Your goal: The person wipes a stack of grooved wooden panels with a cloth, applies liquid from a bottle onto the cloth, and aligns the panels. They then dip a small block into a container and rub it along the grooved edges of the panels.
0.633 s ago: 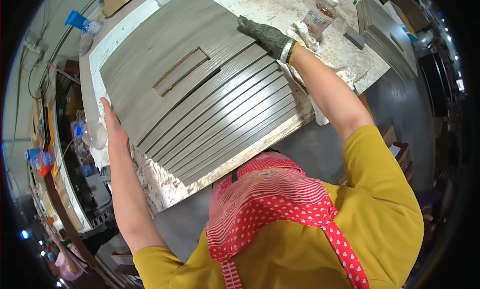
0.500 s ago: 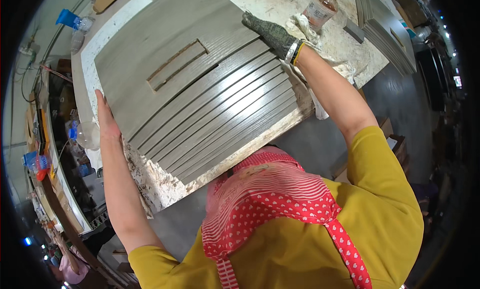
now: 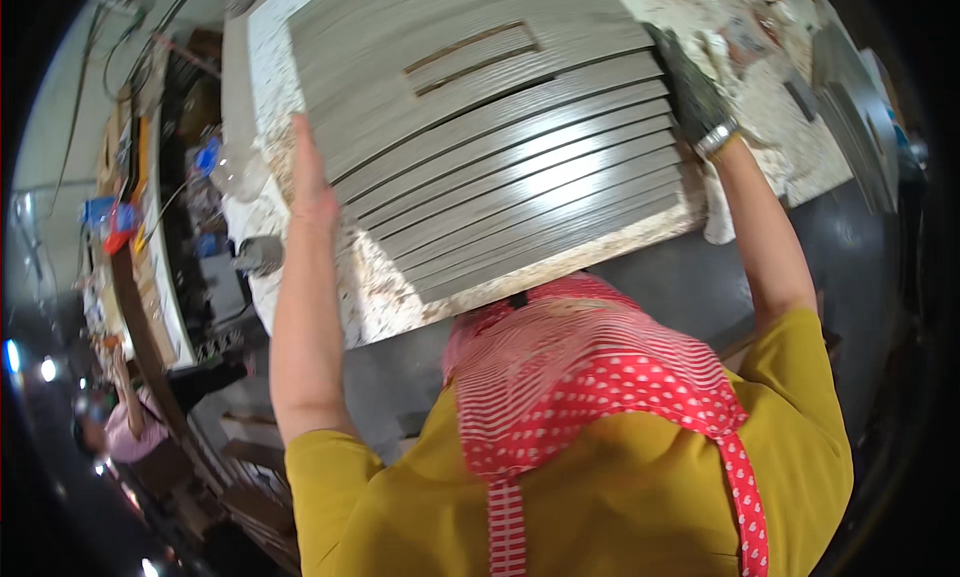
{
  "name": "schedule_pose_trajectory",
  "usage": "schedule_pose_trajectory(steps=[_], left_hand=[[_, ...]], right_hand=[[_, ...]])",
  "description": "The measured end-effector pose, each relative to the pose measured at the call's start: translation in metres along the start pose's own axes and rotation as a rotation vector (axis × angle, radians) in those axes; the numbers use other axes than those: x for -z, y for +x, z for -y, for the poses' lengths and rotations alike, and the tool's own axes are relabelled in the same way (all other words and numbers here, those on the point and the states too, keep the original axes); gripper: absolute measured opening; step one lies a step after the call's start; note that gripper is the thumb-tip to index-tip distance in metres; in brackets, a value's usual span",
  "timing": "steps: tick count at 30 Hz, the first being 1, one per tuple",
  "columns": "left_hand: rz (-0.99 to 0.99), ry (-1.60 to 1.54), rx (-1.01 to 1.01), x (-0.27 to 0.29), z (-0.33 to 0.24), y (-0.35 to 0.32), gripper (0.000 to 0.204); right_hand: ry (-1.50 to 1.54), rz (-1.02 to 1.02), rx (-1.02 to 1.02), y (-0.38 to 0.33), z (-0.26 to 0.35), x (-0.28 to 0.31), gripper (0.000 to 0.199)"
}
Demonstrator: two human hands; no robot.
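In front of me lies a fanned stack of grey wood-grain panels (image 3: pixel 450 127), with the lower panels' edges stepping out toward me. The top panel has a long rectangular cutout (image 3: pixel 470 59). My bare left hand (image 3: pixel 314 182) is held edge-on along the stack's left side, fingers straight and together. At the right side, my right hand (image 3: pixel 692 92), in a dark glove, lies along the panel edges with its fingers extended. Its fingertips reach the top panel's near right corner. The palms are turned inward and mostly hidden.
The stack rests on a paint-spotted white table (image 3: pixel 375 302). Right of it are a white cloth (image 3: pixel 718 212), a small grey block (image 3: pixel 800 95) and more grey panels (image 3: pixel 850 107). A clear plastic jug (image 3: pixel 240 172) is at the left. Another person (image 3: pixel 135 427) is at far left.
The view has swung, so the stack and both hands sit farther right and the panels look more level. My right hand now lies farther down the stack's right side.
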State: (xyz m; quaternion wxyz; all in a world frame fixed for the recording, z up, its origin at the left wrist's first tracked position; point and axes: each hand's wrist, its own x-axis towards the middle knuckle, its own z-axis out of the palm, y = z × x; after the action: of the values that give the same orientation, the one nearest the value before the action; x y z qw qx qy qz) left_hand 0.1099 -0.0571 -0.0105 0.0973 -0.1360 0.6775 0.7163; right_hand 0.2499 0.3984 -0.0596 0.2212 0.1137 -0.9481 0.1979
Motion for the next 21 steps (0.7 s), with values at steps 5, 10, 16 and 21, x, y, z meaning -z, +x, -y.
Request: schedule_pose_trajectory(steps=[5, 10, 16, 21], left_hand=[[0.075, -0.057, 0.142, 0.011, 0.004, -0.013, 0.068], [0.106, -0.120, 0.121, 0.005, -0.005, -0.026, 0.064], [0.183, -0.224, 0.017, 0.027, 0.038, -0.068, 0.057], [0.215, 0.030, -0.184, 0.027, 0.051, -0.096, 0.069]], right_hand=[[0.877, 0.015, -1.317, 0.028, 0.081, 0.003, 0.051], [0.883, 0.077, -1.273, 0.025, 0.072, -0.001, 0.068], [0.764, -0.180, -0.873, 0.010, 0.076, -0.011, 0.042], [0.457, 0.074, -0.343, -0.022, 0.014, -0.032, 0.042]])
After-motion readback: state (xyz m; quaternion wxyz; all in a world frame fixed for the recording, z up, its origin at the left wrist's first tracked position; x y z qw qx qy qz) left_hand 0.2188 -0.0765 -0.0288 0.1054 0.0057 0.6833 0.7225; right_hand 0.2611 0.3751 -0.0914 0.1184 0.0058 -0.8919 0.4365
